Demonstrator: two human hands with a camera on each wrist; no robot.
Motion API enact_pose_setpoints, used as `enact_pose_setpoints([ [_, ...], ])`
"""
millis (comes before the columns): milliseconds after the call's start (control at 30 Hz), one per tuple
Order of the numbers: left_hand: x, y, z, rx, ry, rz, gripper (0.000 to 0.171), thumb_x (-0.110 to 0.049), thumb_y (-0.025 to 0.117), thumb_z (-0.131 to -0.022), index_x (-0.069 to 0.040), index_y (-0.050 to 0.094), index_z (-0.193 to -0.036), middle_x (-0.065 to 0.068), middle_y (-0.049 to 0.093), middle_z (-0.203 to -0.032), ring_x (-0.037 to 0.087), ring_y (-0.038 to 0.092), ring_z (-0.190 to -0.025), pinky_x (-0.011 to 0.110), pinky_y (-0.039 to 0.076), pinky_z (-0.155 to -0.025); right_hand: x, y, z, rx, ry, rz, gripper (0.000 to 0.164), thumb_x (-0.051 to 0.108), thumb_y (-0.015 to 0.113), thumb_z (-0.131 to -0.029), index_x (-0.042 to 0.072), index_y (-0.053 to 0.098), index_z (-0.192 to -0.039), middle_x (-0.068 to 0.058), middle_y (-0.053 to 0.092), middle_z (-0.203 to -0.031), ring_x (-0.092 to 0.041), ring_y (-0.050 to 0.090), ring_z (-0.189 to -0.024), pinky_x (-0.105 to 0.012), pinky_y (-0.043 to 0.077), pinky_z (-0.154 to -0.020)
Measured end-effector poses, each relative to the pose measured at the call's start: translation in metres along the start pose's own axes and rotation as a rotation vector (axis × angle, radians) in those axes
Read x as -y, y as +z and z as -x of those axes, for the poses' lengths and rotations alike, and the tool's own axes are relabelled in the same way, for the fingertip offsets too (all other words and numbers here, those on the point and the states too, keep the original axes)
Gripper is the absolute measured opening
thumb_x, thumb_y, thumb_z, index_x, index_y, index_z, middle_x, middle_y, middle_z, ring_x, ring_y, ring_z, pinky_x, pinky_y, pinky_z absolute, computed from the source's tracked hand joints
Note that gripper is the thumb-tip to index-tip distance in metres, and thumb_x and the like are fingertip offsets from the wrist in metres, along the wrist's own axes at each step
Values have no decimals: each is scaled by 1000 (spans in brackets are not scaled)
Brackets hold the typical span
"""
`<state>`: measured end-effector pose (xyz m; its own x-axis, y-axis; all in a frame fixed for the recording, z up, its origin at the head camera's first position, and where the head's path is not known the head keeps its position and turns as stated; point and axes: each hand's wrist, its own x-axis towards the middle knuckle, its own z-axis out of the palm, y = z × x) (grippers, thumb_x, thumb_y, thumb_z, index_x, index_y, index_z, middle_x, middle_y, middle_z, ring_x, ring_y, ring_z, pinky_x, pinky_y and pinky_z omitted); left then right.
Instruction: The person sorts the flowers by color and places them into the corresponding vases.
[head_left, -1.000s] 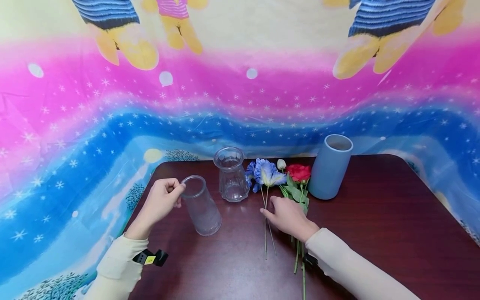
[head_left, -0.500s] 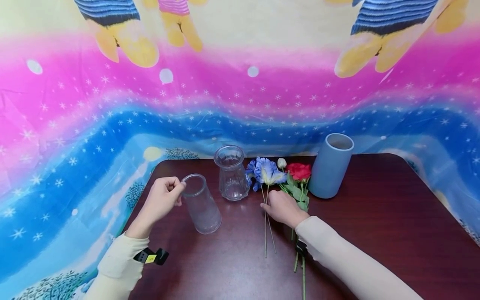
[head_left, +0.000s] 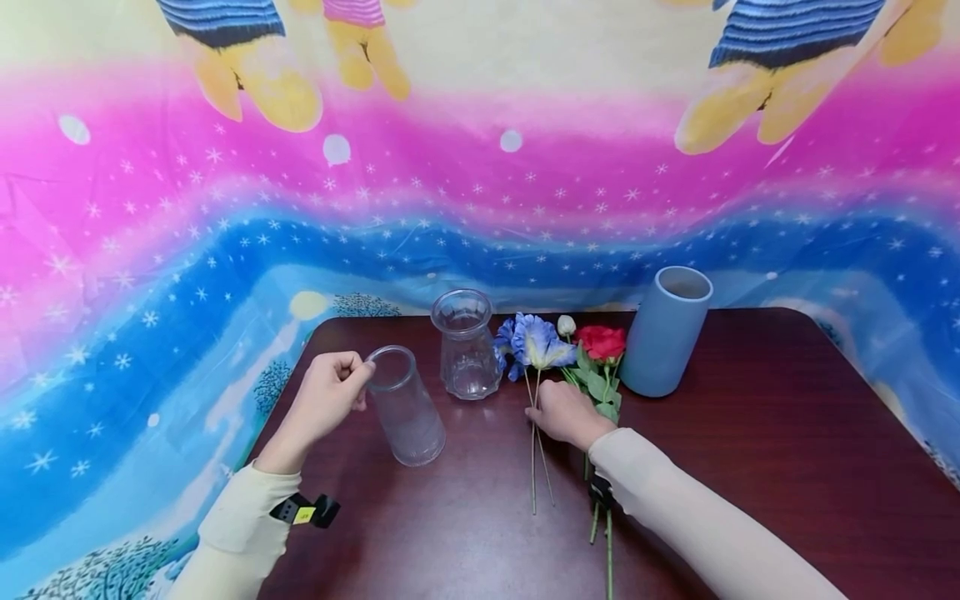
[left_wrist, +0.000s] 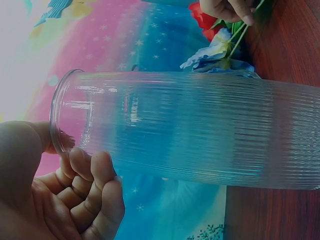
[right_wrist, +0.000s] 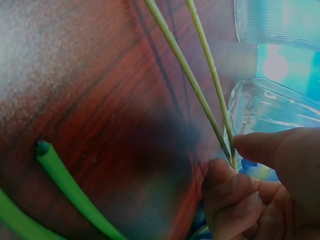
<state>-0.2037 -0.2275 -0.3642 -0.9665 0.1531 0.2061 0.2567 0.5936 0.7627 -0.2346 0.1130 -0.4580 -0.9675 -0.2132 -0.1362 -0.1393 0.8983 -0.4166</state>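
Observation:
My left hand (head_left: 330,396) pinches the rim of a tall clear ribbed glass vase (head_left: 411,425), which stands on the table at left of centre. In the left wrist view the thumb is at the rim and the other fingers curl beside the glass. My right hand (head_left: 572,412) has its thumb and fingertips around two thin stems (right_wrist: 197,90) where they cross. Those stems belong to blue artificial flowers (head_left: 536,342) lying near the table's middle. Part of the green stems (head_left: 609,550) of a red rose (head_left: 602,342) is hidden under the right hand and forearm.
A flared clear glass vase (head_left: 467,367) stands between the ribbed vase and the blue flowers. A white bud (head_left: 566,325) lies beside the rose. To the right stands a blue-grey vase (head_left: 666,346). A patterned cloth (head_left: 480,192) hangs behind the dark table (head_left: 780,450).
My right hand has shifted slightly left, and its fingertips have come together on the blue flowers' stems. The left hand keeps its hold on the ribbed vase's rim.

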Motion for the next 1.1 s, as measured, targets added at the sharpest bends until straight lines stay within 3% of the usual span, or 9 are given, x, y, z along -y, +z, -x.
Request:
enact_pose_setpoints([
  [333, 0, 0, 0, 2, -4, -9, 40, -22, 55, -104, -1, 58, -70, 13, 62, -57, 22, 61, -55, 27, 43, -54, -3, 1, 0, -38, -46, 3, 39, 15, 67, -92, 13, 46, -59, 0, 45, -54, -18, 47, -51, -32, 40, -50],
  [567, 0, 0, 0, 6, -12, -5, 40, -23, 54, -104, -1, 58, -71, 10, 61, -57, 20, 60, -56, 28, 43, -54, -6, -3, 3, -30, -66, -35, 45, 11, 63, -94, 15, 42, -54, 3, 38, -50, -14, 41, -48, -29, 39, -52],
  [800, -1, 0, 1, 1, -14, 12, 39, -22, 55, -104, -1, 58, -71, 11, 62, -57, 19, 60, -56, 27, 44, -54, -15, -5, 3, -5, -138, -146, 54, 12, 64, -95, 19, 35, -50, 9, 30, -46, -8, 32, -44, -23, 32, -51],
  [900, -1, 0, 1, 2, -12, 14, 39, -21, 55, -104, -1, 58, -71, 10, 61, -57, 18, 60, -55, 27, 45, -54, -19, -9, 4, 17, -171, -213, 54, 12, 64, -95, 18, 37, -49, 10, 32, -45, -6, 34, -42, -22, 33, -49],
  [1100, -2, 1, 1, 3, -11, 24, 39, -20, 56, -104, -1, 57, -70, 11, 60, -56, 19, 61, -55, 27, 46, -55, -22, -16, 5, 123, -75, -364, 42, 15, 62, -99, 4, 55, -59, 6, 44, -46, -8, 44, -41, -22, 38, -45],
])
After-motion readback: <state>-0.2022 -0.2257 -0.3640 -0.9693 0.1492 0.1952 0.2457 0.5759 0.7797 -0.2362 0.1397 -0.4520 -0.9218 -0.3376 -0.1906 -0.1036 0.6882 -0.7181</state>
